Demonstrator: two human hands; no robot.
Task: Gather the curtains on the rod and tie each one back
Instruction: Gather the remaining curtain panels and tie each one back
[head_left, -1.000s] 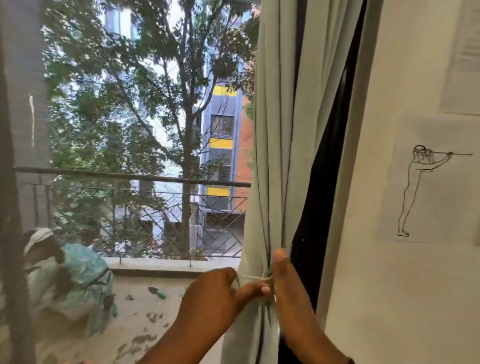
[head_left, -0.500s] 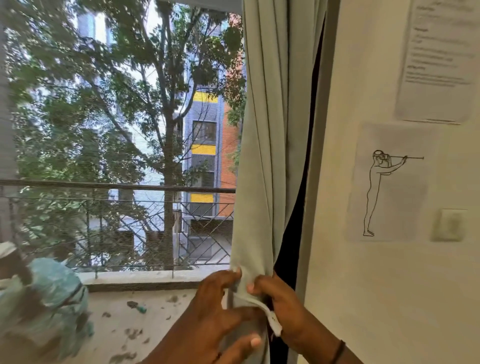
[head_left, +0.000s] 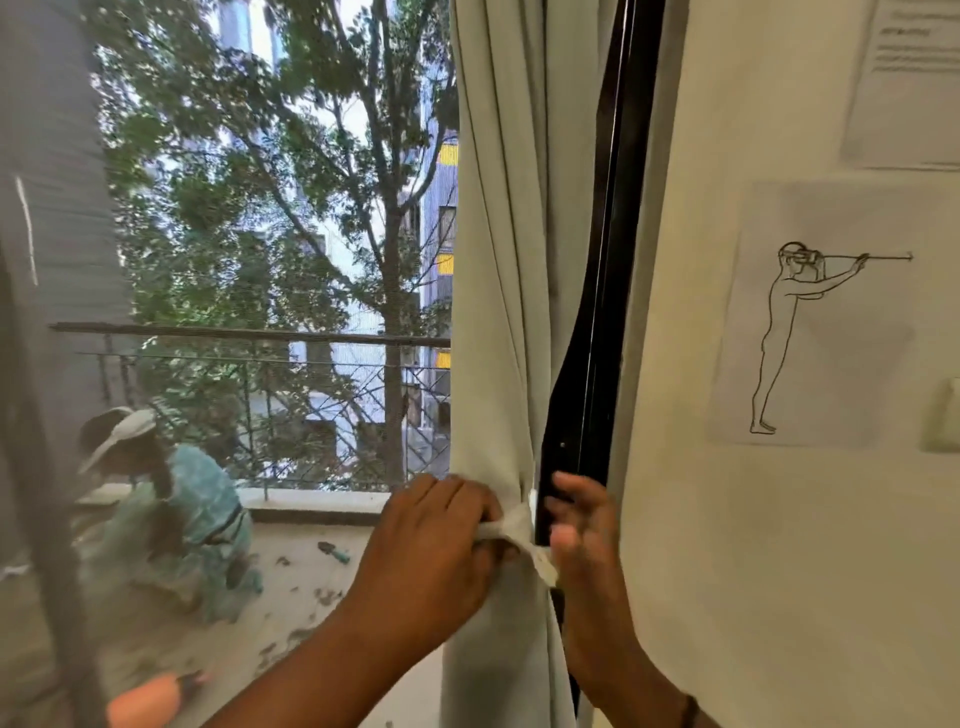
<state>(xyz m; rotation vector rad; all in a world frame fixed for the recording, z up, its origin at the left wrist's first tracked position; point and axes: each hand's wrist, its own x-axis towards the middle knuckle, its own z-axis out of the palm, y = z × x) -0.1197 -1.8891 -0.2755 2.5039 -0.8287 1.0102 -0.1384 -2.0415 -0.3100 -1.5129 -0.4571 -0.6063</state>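
Two hands meet at the lower centre of the frame, working on a pale green curtain (head_left: 511, 260) that hangs gathered in folds from the top edge down past the bottom. Our left hand (head_left: 436, 551) curls its fingers around a thin white tie (head_left: 511, 530), which wraps the bunched cloth at the height of the hands. Our right hand (head_left: 579, 540) is just beside it, blurred; its fingers look spread near the loose end of the tie, but we cannot tell whether they hold it. Directly right of the curtain runs a black window frame (head_left: 597, 312), then a cream wall (head_left: 779, 571) with a line drawing of a standing figure (head_left: 795, 332) on paper at middle right. Through the window at left we see a tree (head_left: 311, 182), a metal railing (head_left: 249, 335), and, at lower left, a crouching person in a turquoise garment (head_left: 197, 509).
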